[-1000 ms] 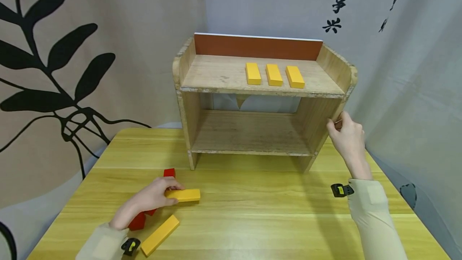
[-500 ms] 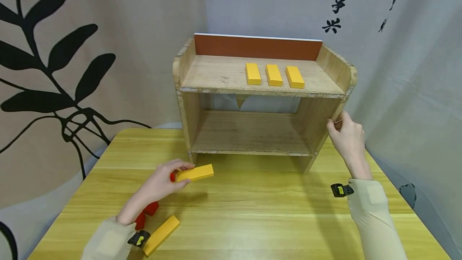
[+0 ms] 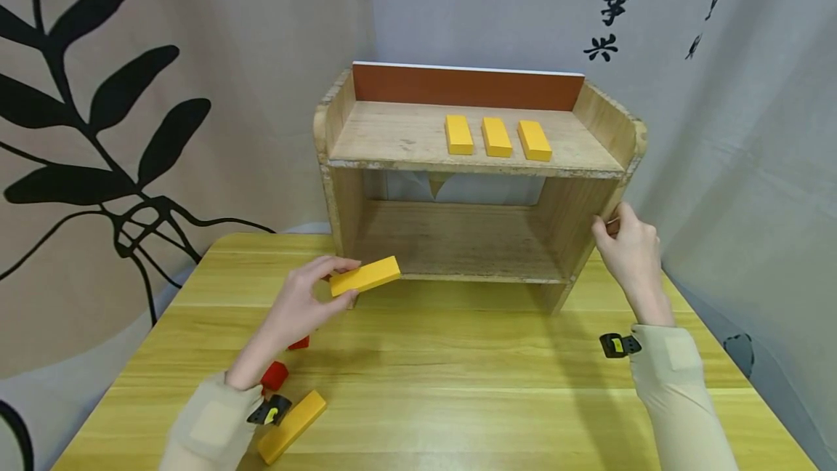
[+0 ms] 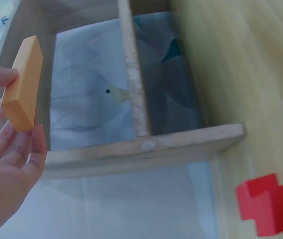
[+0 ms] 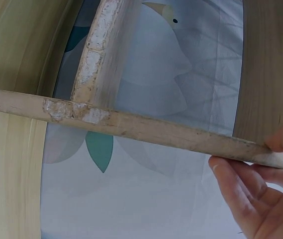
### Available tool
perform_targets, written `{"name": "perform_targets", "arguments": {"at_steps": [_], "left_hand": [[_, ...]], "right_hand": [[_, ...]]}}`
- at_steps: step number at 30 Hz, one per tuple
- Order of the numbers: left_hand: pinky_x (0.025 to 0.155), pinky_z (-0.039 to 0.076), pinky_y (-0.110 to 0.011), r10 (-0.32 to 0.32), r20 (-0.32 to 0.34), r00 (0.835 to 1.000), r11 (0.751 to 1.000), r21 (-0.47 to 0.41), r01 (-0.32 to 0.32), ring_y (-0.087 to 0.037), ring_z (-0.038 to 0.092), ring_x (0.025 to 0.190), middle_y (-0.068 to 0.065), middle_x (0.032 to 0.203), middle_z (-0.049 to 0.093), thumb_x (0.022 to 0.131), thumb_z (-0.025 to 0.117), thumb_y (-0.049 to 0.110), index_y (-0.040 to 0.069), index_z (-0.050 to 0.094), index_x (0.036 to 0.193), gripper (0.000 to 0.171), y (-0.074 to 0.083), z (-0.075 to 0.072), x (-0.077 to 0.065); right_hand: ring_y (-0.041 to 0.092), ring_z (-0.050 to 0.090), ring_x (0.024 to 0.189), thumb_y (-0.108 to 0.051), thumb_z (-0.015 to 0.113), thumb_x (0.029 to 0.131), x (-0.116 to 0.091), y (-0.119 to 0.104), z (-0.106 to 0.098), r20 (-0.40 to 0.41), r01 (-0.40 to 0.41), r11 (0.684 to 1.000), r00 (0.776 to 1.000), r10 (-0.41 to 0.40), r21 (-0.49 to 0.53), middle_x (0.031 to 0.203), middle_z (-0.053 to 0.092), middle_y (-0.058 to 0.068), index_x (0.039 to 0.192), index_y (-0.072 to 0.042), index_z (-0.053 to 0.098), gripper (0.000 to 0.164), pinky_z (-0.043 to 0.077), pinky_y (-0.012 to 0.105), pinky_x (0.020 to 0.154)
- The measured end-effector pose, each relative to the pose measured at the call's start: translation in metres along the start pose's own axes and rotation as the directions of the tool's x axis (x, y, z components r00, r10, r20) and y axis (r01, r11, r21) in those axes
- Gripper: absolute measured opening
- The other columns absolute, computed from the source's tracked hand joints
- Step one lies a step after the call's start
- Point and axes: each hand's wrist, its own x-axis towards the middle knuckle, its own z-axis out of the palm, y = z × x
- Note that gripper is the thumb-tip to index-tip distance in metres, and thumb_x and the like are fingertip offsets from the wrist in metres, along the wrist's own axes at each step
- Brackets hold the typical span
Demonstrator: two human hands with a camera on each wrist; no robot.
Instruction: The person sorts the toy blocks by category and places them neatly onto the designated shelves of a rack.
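My left hand [image 3: 306,304] pinches a yellow rectangular block [image 3: 366,276] between thumb and fingers, in the air before the lower left of a small wooden shelf [image 3: 458,242]. The left wrist view shows this block [image 4: 26,84] held near its lower end, apart from the shelf. At the shelf's right side, my right hand [image 3: 631,253] grips the edge of the side panel [image 5: 166,133], with the thumb on one face and curled fingers on the other in the right wrist view. Three yellow blocks [image 3: 497,137] lie in a row on the upper board.
Another yellow block [image 3: 292,429] lies on the wooden table [image 3: 458,384] beside my left wrist. Red blocks [image 3: 275,376] sit partly hidden behind the left forearm. Curtains with a printed plant [image 3: 98,93] and black characters surround the table.
My left hand has lifted the yellow block off the table area and carried it up and forward toward the shelf, tilting it slightly. The right hand and shelf stay put.
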Motion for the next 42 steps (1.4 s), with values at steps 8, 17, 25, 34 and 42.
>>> {"name": "perform_targets", "arguments": {"at_steps": [8, 17, 25, 34, 42], "left_hand": [[0.072, 0.051, -0.023, 0.043, -0.059, 0.997, 0.999, 0.017, -0.042, -0.018, 0.063, 0.088, -0.009, 0.104, 0.070, 0.074, 0.077, 0.003, 0.004, 0.068, 0.108, 0.035, 0.012, -0.003, 0.021], [0.071, 0.051, -0.026, 0.078, -0.094, 0.993, 0.997, 0.021, -0.076, -0.020, 0.063, 0.090, -0.010, 0.105, 0.070, 0.075, 0.077, 0.005, 0.003, 0.069, 0.108, 0.034, 0.028, -0.007, 0.047], [0.077, 0.053, -0.036, 0.125, -0.166, 0.978, 0.992, 0.001, -0.126, -0.023, 0.064, 0.097, -0.011, 0.105, 0.070, 0.075, 0.076, 0.003, 0.002, 0.069, 0.107, 0.033, 0.039, -0.010, 0.070], [0.077, 0.052, -0.031, 0.151, -0.332, 0.931, 0.989, 0.056, -0.140, -0.025, 0.063, 0.092, -0.016, 0.103, 0.070, 0.077, 0.074, 0.007, -0.002, 0.068, 0.107, 0.033, 0.051, -0.009, 0.093], [0.078, 0.050, -0.036, 0.143, -0.435, 0.889, 0.989, 0.105, -0.107, -0.028, 0.061, 0.089, -0.016, 0.100, 0.070, 0.080, 0.071, 0.011, -0.001, 0.068, 0.106, 0.029, 0.055, -0.003, 0.114]], "right_hand": [[0.036, 0.063, 0.065, -0.027, 0.049, 0.096, 0.000, 0.000, 0.000, -0.002, -0.005, 1.000, 1.000, 0.005, -0.001, 0.083, 0.068, 0.024, 0.090, -0.001, 0.053, 0.027, 0.041, 0.033, 0.049], [0.037, 0.063, 0.065, -0.025, 0.051, 0.095, 0.000, 0.000, 0.002, -0.023, 0.021, 1.000, 1.000, -0.021, 0.002, 0.081, 0.068, 0.024, 0.089, 0.000, 0.053, 0.026, 0.042, 0.036, 0.049], [0.036, 0.062, 0.063, -0.025, 0.051, 0.095, 0.000, 0.001, 0.001, -0.024, 0.025, 1.000, 0.999, -0.024, 0.001, 0.080, 0.068, 0.024, 0.089, 0.000, 0.053, 0.026, 0.040, 0.032, 0.048], [0.035, 0.062, 0.061, -0.026, 0.050, 0.096, 0.000, 0.000, 0.000, -0.010, 0.019, 1.000, 1.000, -0.019, 0.003, 0.081, 0.068, 0.024, 0.088, -0.001, 0.053, 0.027, 0.040, 0.033, 0.048], [0.033, 0.060, 0.059, -0.027, 0.049, 0.096, 0.000, -0.001, 0.000, 0.001, 0.008, 1.000, 1.000, -0.008, -0.009, 0.080, 0.067, 0.023, 0.089, -0.001, 0.053, 0.027, 0.038, 0.029, 0.047]]}}
